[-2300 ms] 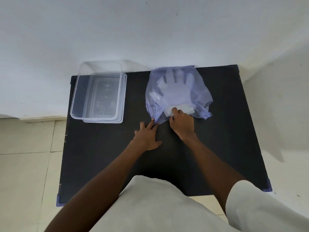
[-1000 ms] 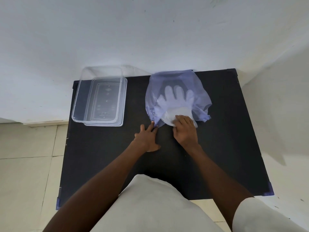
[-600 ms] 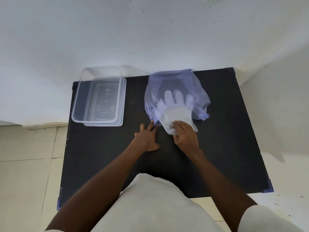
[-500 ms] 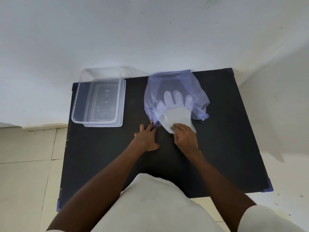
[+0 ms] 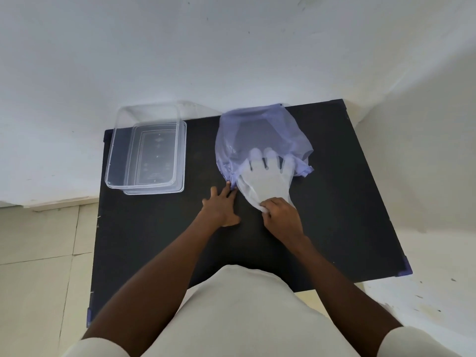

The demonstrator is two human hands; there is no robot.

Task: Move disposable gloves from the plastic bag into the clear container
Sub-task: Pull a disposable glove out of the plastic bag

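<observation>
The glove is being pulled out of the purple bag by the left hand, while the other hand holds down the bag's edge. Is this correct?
Not quite. The head view shows the right hand pulling the glove out of the purple bag, while the left hand holds down the bag's edge.

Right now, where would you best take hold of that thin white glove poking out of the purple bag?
Pinch the thin white disposable glove at its wrist cuff from the near side, as the right hand does; its fingers lie inside the translucent purple plastic bag.
</observation>
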